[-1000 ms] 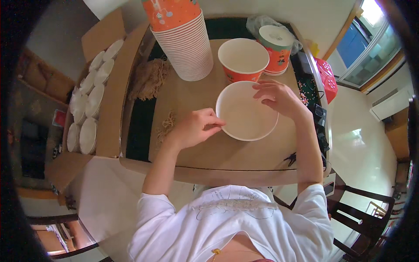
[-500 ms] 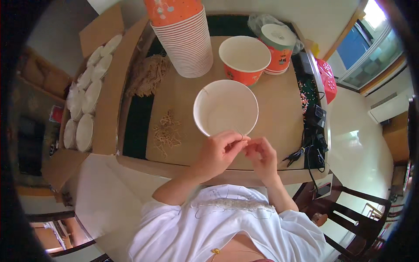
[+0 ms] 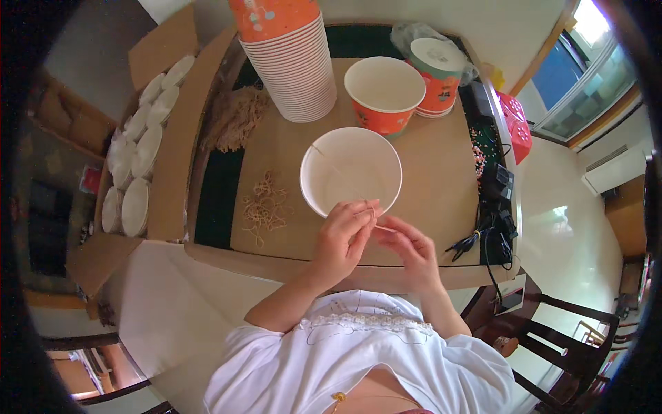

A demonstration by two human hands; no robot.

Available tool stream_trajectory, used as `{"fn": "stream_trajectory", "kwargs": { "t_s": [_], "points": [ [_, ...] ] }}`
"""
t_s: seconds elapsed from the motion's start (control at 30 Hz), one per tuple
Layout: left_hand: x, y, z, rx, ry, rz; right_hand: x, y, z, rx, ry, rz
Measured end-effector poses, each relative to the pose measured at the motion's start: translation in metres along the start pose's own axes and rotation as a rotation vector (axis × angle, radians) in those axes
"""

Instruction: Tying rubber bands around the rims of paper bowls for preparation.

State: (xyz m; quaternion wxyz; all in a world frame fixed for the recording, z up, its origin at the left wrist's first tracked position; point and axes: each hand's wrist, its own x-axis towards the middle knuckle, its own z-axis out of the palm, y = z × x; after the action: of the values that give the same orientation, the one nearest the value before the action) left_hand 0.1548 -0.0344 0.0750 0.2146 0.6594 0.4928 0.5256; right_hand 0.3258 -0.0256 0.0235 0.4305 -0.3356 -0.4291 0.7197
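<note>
A white-lined paper bucket (image 3: 348, 183) stands near the front of the cardboard sheet, its mouth facing me. A thin beige string (image 3: 387, 228) shows at the bucket's near rim between my hands, and a strand also shows at the far left rim. My left hand (image 3: 347, 231) is closed on the string, with a loop of it over the fingertips. Close beside it on the right, my right hand (image 3: 408, 250) pinches the string's thin end. Both hands sit at the near rim; the fingers partly hide the string there.
Tall stacked paper buckets (image 3: 296, 76), another open bucket (image 3: 389, 114) and an upside-down bucket (image 3: 439, 69) stand behind. Loose strings (image 3: 263, 210) and a bundle of strings (image 3: 238, 121) lie left. Black cables (image 3: 493, 231) lie right. A carton (image 3: 169, 152) holds several white stacks.
The bucket has shifted slightly left. My left hand has moved up with the string looped over its fingers, and my right hand has turned and come in slightly lower.
</note>
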Motion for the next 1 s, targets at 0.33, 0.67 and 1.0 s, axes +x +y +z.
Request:
{"fn": "stream_trajectory", "kwargs": {
  "t_s": [0.33, 0.67, 1.0],
  "points": [
    [0.006, 0.000, 0.003, 0.449, -0.082, 0.085, -0.002, -0.052, -0.005, 0.473, 0.004, -0.271],
    [0.018, -0.010, -0.003, 0.381, -0.117, -0.141, -0.022, -0.065, -0.006, 0.126, -0.082, -0.417],
    [0.038, -0.004, -0.032, 0.015, -0.071, -0.413, 0.028, -0.027, 0.019, -0.068, -0.134, -0.106]
  ]
}}
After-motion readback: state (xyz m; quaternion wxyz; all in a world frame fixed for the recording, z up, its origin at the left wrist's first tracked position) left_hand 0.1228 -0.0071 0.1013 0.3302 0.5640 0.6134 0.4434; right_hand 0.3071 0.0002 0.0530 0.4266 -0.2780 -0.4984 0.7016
